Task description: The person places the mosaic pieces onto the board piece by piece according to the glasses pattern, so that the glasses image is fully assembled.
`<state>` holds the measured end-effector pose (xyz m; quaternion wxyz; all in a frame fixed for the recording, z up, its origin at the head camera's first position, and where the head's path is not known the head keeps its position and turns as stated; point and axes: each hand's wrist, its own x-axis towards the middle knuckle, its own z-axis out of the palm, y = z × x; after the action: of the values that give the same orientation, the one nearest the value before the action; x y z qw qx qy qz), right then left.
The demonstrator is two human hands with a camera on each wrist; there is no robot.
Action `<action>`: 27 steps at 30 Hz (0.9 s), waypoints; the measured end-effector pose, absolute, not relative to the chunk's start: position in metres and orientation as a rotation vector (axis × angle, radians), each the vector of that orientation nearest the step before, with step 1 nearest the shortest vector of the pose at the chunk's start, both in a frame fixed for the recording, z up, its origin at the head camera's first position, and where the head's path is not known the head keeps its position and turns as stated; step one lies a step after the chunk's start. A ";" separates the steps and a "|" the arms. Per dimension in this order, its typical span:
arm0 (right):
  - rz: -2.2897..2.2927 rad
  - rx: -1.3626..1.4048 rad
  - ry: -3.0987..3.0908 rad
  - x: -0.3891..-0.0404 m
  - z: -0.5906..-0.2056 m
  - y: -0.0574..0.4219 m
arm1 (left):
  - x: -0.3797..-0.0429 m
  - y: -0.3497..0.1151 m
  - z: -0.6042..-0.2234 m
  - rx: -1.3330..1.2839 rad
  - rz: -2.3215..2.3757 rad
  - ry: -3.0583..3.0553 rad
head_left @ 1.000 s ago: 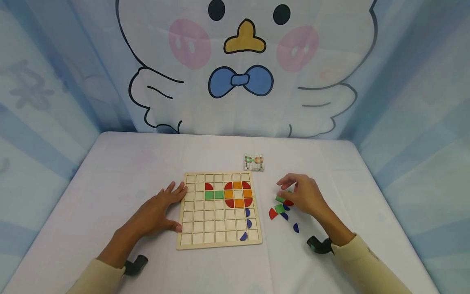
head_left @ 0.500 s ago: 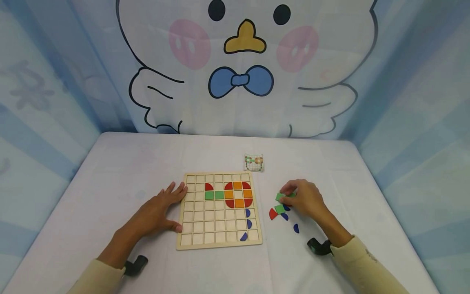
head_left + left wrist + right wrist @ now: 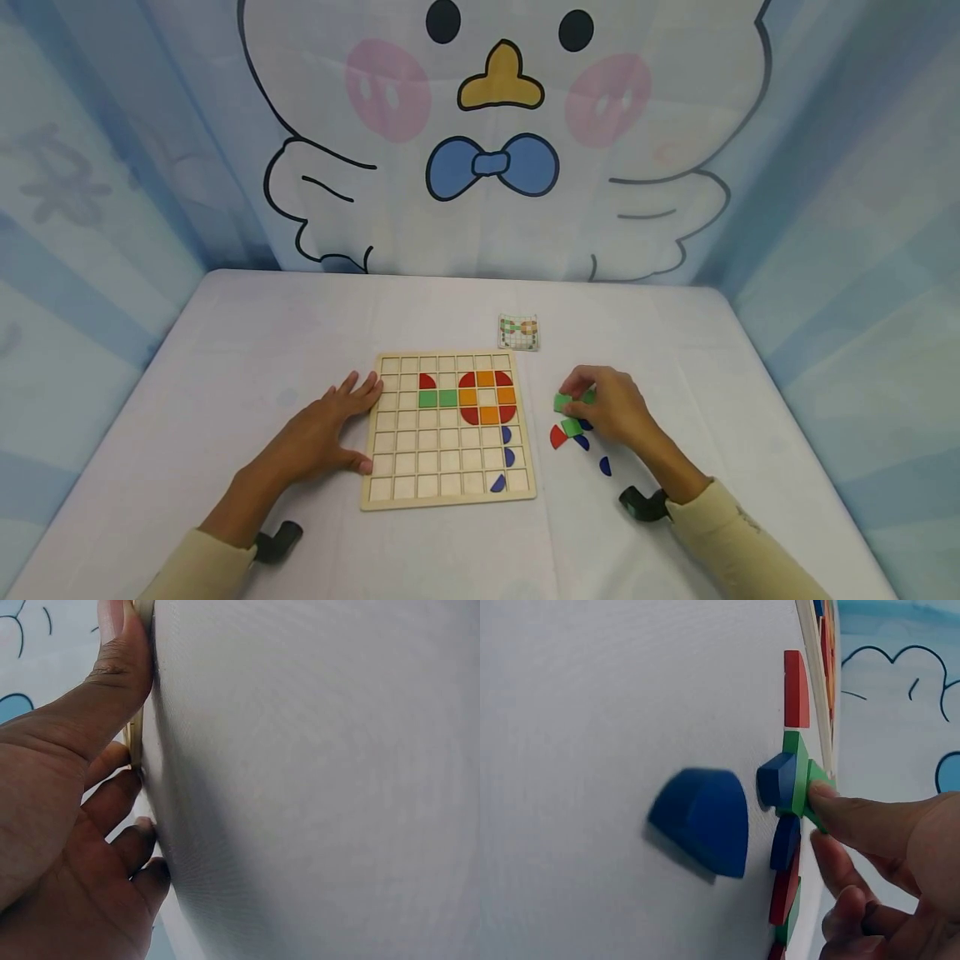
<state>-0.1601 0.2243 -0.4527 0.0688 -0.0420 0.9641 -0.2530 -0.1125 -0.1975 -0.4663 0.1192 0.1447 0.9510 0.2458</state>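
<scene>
My right hand [image 3: 611, 404] pinches a green square block [image 3: 562, 403] between thumb and fingers, just above the loose pieces right of the board. The right wrist view shows the thumb on this green block [image 3: 817, 771]. Below the hand lie a second green square [image 3: 572, 427], a red quarter-circle [image 3: 557, 436] and blue segment pieces [image 3: 605, 466]. My left hand [image 3: 322, 433] rests at the left edge of the wooden grid board [image 3: 450, 504], fingers spread and thumb at the lower edge. On the board, red and orange pieces form a ring, with two green squares [image 3: 447, 397] beside it.
A small pattern card [image 3: 518, 332] lies behind the board's far right corner. Blue pieces [image 3: 498, 482] sit in the board's right column. More red and green pieces [image 3: 785, 889] lie under the right hand. A printed curtain [image 3: 495, 225] hangs behind the table.
My right hand lowered onto the loose pieces, took a green square block and shifted it slightly left, towards the board. The left hand and the board stay where they were.
</scene>
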 end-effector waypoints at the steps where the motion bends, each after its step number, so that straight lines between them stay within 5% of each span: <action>1: -0.779 -0.125 2.900 -0.160 -0.453 0.224 | -0.112 -0.198 -0.466 0.423 0.717 2.780; 27: -1.058 -0.338 2.848 -0.177 -0.427 0.173 | -0.113 -0.199 -0.470 0.444 0.717 2.782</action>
<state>-0.1773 0.1729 -0.4269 0.0424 -0.1104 0.9309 -0.3456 -0.1126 -0.1992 -0.4698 0.1171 0.1516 0.9504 0.2451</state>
